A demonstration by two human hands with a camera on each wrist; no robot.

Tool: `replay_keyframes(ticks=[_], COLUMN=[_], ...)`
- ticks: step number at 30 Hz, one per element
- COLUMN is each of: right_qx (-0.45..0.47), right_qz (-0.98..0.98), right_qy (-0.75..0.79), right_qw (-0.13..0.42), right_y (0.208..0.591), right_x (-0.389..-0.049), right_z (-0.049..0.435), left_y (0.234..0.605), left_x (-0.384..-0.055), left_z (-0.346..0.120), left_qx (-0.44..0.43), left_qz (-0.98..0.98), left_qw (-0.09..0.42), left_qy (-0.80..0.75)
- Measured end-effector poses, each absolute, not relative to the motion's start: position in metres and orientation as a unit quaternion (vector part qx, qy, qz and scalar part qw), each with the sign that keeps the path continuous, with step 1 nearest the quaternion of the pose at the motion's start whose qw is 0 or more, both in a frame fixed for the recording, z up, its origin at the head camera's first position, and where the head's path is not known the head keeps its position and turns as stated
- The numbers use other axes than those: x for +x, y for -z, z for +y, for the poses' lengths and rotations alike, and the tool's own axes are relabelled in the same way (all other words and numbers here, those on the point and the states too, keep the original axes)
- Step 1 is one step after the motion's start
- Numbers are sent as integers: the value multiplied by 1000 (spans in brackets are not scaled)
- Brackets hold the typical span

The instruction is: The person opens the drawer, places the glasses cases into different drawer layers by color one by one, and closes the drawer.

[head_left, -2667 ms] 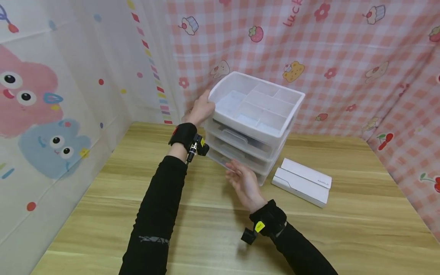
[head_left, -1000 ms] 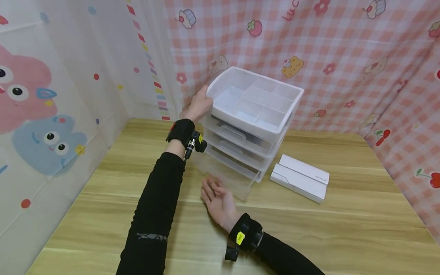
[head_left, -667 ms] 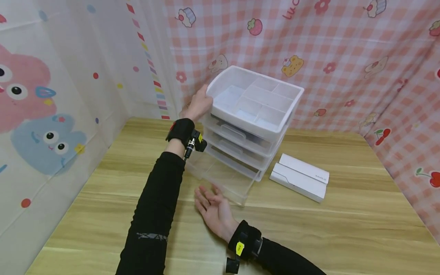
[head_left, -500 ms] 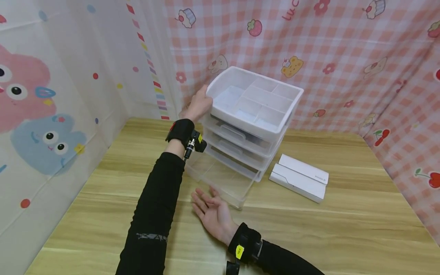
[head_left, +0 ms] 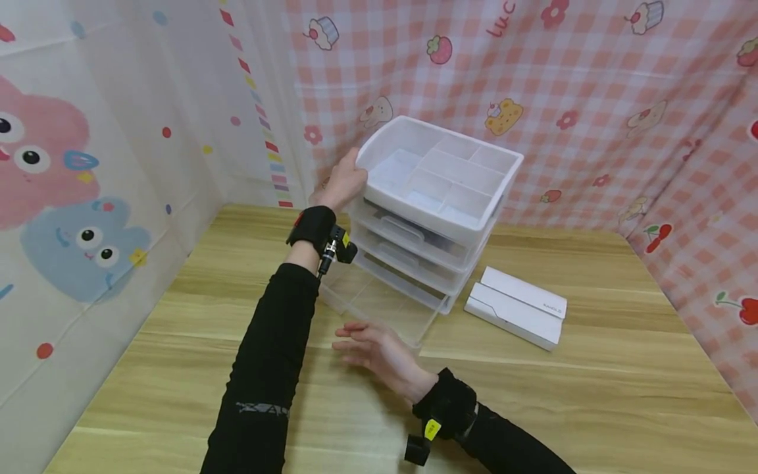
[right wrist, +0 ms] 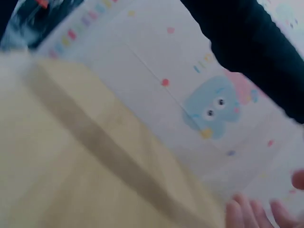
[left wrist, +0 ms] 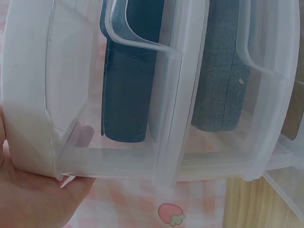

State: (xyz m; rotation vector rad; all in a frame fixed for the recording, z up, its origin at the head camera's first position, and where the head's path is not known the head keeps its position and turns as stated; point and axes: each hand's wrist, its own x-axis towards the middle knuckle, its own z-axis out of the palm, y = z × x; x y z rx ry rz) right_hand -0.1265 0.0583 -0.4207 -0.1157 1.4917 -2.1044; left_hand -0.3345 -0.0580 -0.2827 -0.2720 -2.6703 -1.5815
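A white plastic drawer organizer with a divided top tray stands at the back of the table. My left hand grips the left side of its top tray. Its clear bottom drawer is pulled out toward me, with nothing seen inside. Just in front of that drawer is my right hand, fingers extended and holding nothing; its fingers also show blurred in the right wrist view. Through the two upper drawers, both pushed in, the left wrist view shows a dark blue smooth item and a blue-grey fabric-like item.
A flat white box with a flap lies on the wooden table to the right of the organizer. Patterned cloth hangs behind the table and along both sides.
The bottom drawer, in place at first, has slid out toward me. My right hand moved down and left with it, then turned, palm no longer facing up. My left hand kept its grip.
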Motion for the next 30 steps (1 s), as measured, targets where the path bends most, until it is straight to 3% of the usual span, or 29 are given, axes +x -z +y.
replay_keyframes(ticks=[8, 16, 21, 30], right_qx=[-214, -296, -287, -162], right_qz=[696, 851, 906, 974], right_qy=[648, 396, 294, 159], right_qw=[223, 175, 101, 21], right_y=[385, 372, 370, 375], right_x=[-146, -168, -174, -177], right_z=[112, 185, 220, 259], left_y=[282, 282, 282, 282], left_x=[-334, -335, -336, -334], left_z=[-58, -58, -58, -57], left_qx=[-80, -82, -81, -79], left_qz=[-858, -855, -854, -853], left_qw=[8, 5, 11, 6], left_qy=[507, 512, 514, 516])
